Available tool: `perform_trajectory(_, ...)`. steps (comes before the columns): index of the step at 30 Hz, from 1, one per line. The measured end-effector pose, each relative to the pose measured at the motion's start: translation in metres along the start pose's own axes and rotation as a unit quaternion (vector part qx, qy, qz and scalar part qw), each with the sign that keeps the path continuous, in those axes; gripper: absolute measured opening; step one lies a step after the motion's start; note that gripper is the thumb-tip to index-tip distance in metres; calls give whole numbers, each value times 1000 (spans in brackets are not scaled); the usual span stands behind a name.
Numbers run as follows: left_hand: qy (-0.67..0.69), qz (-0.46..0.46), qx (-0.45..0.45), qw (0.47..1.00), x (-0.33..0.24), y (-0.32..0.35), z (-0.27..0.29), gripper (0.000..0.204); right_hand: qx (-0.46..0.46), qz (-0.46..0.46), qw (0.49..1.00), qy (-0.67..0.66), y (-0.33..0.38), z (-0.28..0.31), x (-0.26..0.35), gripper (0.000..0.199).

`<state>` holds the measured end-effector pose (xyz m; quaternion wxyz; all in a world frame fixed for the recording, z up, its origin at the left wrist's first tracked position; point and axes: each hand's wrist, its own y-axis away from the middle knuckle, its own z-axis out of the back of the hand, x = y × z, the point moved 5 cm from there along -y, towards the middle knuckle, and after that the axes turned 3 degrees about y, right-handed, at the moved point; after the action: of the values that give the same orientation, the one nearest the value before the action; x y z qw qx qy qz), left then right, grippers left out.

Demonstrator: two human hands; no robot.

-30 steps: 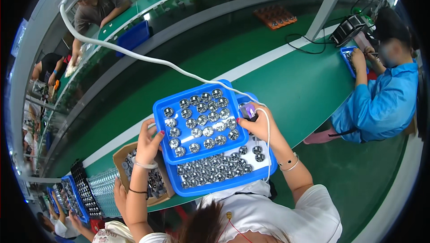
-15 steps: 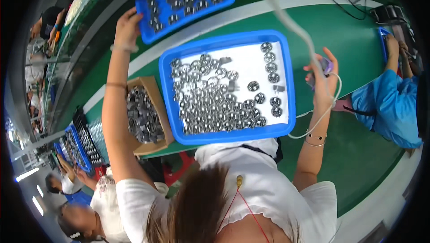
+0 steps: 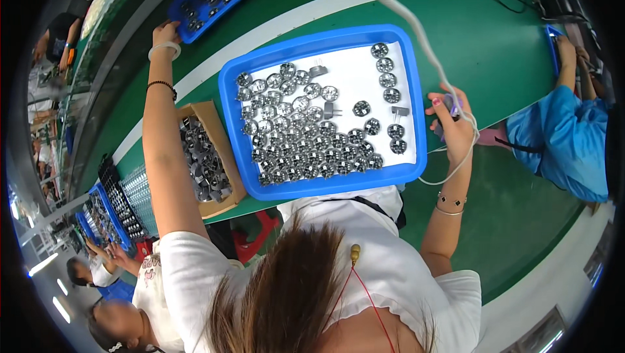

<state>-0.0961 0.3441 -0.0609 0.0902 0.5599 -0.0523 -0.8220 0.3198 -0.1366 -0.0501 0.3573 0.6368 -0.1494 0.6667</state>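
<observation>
At the far left, my left hand [image 3: 166, 34] grips the near corner of a small blue tray [image 3: 224, 8] of small round dark parts. To the right, my right hand [image 3: 456, 132] has its fingers curled round a purple hand-held object [image 3: 452, 107], partly hidden by fingers and a pale cord; I cannot make out its kind. Between my arms lies a larger blue tray [image 3: 325, 185] with a white lining. Round metallic components [image 3: 312, 145] crowd its left and lower part, and several stand in a column at its right. A few lie on their sides with pins showing.
A cardboard box [image 3: 226, 145] of grey parts stands beside my left forearm. A thick pale cable [image 3: 416, 27] hangs down toward my right hand. A person in blue [image 3: 553, 138] works at the far right. Other people and filled trays [image 3: 107, 213] line the left side.
The small blue tray has moved away to the left, with my left hand on its corner. My right hand has shifted slightly left, still holding the purple object.
</observation>
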Motion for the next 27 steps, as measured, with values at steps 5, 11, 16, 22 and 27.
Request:
perform_trajectory(5,-50,-55,-52,996,35,-48,24,41,70,44,996,38,13,-15,8,33)
perform_trajectory(11,-134,19,-23,991,24,-15,7,48,-6,388,859,333,35,-26,47,29)
perform_trajectory(16,-174,-67,-47,981,6,11,31,53,69,383,829,401,38,-48,58,27)
perform_trajectory(22,-141,-159,19,977,-1,51,20,49,30,335,824,456,26,-51,55,24)
perform_trajectory(27,-114,-222,56,967,-9,84,24,46,54,326,825,458,23,-54,54,23)
